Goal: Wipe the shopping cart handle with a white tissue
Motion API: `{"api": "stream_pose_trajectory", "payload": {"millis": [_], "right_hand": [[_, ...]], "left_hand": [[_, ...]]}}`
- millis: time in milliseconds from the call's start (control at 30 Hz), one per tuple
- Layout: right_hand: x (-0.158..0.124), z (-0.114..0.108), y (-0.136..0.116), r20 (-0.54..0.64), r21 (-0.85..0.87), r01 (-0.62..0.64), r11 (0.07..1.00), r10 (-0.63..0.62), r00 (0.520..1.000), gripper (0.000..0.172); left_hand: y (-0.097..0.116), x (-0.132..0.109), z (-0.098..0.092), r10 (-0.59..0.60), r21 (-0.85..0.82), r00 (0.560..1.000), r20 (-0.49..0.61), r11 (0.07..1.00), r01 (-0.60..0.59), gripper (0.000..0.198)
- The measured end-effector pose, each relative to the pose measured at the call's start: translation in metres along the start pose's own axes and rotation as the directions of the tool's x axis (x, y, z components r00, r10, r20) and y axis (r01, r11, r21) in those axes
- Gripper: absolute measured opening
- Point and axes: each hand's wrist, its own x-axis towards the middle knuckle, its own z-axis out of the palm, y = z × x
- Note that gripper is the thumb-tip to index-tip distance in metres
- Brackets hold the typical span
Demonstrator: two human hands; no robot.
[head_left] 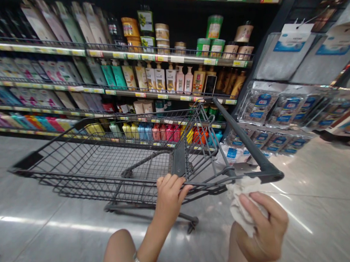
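A dark grey wire shopping cart point(154, 179) stands sideways in front of me, its basket holding nothing I can see. My left hand point(170, 192) grips the cart's near top rail, fingers curled over the wire. In my right hand point(264, 224) is a crumpled white cloth point(240, 205), pinched between thumb and fingers. The cloth touches or overlaps the rail just below the near end of the cart's handle point(242, 137); I cannot tell how firmly it presses there. Part of the cloth is hidden behind my fingers.
Behind the cart run store shelves point(124, 53) of pump bottles point(160, 77), jars point(213, 27) and colourful bottles point(163, 131). Packaged goods point(255, 103) hang on a rack at the right. My knees point(118, 249) are close below the cart. The grey floor point(30, 232) reflects light.
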Motion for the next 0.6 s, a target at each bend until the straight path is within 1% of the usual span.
{"api": "stream_pose_trajectory", "payload": {"millis": [67, 100, 167, 233, 333, 400, 500, 567, 600], "right_hand": [[0.001, 0.016, -0.001, 0.037, 0.021, 0.062, 0.998, -0.063, 0.997, 0.052], [-0.004, 0.025, -0.002, 0.081, 0.032, 0.112, 0.993, -0.114, 0.99, 0.049], [-0.021, 0.045, -0.004, 0.117, 0.032, 0.18, 0.983, -0.182, 0.976, 0.044], [-0.041, 0.061, -0.008, 0.15, 0.039, 0.179, 0.983, -0.183, 0.972, 0.04], [-0.065, 0.074, -0.016, 0.182, 0.073, 0.159, 0.985, -0.17, 0.969, 0.036], [-0.071, 0.076, -0.021, 0.214, 0.111, 0.151, 0.982, -0.172, 0.962, 0.034], [-0.063, 0.069, -0.024, 0.268, 0.182, 0.12, 0.976, -0.167, 0.949, 0.035], [-0.049, 0.058, -0.023, 0.247, 0.197, 0.109, 0.974, -0.157, 0.956, 0.041], [-0.041, 0.05, -0.021, 0.221, 0.182, 0.101, 0.978, -0.14, 0.965, 0.045]], "left_hand": [[0.001, 0.001, 0.0, 0.001, -0.008, 1.0, -0.009, 1.0, -0.001, 0.021], [0.001, 0.001, 0.0, 0.003, -0.01, 1.0, -0.016, 1.0, -0.003, 0.02], [0.002, 0.002, 0.001, 0.006, -0.014, 1.0, -0.028, 1.0, -0.006, 0.019], [0.003, 0.002, 0.001, 0.007, -0.015, 0.999, -0.038, 1.0, -0.008, 0.018], [0.005, 0.003, 0.001, 0.009, -0.011, 0.998, -0.055, 1.0, -0.01, 0.019], [0.005, 0.003, 0.001, 0.017, 0.001, 0.998, -0.058, 1.0, -0.017, 0.021], [0.002, 0.002, -0.003, 0.062, 0.027, 0.998, -0.017, 0.998, -0.062, 0.024], [-0.003, -0.002, -0.008, 0.088, 0.049, 0.996, 0.014, 0.995, -0.088, 0.027], [-0.007, -0.004, -0.01, 0.087, 0.07, 0.996, 0.011, 0.994, -0.087, 0.028]]}}
